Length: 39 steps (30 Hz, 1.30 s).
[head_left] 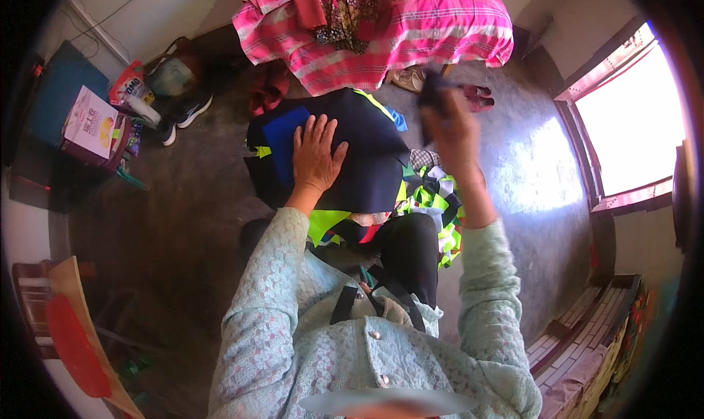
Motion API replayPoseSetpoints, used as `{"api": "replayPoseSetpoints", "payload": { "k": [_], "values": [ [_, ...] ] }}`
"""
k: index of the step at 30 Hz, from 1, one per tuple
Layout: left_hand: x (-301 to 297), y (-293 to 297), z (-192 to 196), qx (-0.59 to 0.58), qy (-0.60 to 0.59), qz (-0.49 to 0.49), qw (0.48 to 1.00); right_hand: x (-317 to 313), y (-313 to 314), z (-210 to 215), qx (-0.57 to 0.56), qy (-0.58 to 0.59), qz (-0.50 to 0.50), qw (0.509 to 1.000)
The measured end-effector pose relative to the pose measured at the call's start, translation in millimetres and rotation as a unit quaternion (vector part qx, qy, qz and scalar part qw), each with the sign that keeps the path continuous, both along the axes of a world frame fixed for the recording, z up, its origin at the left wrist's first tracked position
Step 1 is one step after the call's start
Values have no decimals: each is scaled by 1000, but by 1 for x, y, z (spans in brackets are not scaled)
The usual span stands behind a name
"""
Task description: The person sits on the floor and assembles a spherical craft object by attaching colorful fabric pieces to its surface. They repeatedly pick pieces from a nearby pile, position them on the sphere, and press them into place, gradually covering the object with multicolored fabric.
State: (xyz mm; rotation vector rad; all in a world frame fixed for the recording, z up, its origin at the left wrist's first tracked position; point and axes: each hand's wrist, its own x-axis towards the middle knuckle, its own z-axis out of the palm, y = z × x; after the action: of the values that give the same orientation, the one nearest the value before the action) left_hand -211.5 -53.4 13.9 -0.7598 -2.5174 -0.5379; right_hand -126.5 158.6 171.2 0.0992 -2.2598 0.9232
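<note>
My left hand (317, 155) lies flat with its fingers stretched out, partly on a bright blue piece of cloth (284, 136) and partly on a large dark navy cloth (363, 144) spread before my knees. Off to the right, my right hand (456, 129) is raised and smeared by motion. Its fingers are closed on a dark piece of cloth (431, 100), whose shape is blurred. Yellow-green scraps (323, 224) stick out from under the navy cloth. A heap of mixed cloth scraps (433, 199) sits beside my right knee.
Beyond the cloth stands a bed or table with a pink checked cover (433, 23). Red shoes (270, 89) and a beige shoe (408, 79) lie before it. Black sneakers (187, 117) and bags (132, 89) are at the left. Light enters through a doorway (627, 118) at the right.
</note>
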Motion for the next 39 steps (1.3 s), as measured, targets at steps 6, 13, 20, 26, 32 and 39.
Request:
{"api": "replayPoseSetpoints", "payload": {
  "k": [6, 13, 20, 26, 32, 39],
  "values": [
    [-9, -14, -21, -159, 149, 27, 975, 12, -127, -65, -83, -89, 279, 952],
    [-6, -7, -17, -23, 38, -11, 999, 109, -72, -112, 34, -158, 154, 975],
    [-6, -14, -15, -13, 40, -34, 999, 215, -24, -162, 136, -310, -54, 939],
    [-21, -22, -20, 38, 3, -84, 996, 221, -26, -173, 105, -294, -80, 947],
    [-30, -60, -8, 20, 34, -19, 999, 223, -27, -173, 106, -302, -93, 943],
    [-31, -148, -3, 95, -61, 120, 986, 225, -24, -173, 86, -279, -93, 952]
  ]
}}
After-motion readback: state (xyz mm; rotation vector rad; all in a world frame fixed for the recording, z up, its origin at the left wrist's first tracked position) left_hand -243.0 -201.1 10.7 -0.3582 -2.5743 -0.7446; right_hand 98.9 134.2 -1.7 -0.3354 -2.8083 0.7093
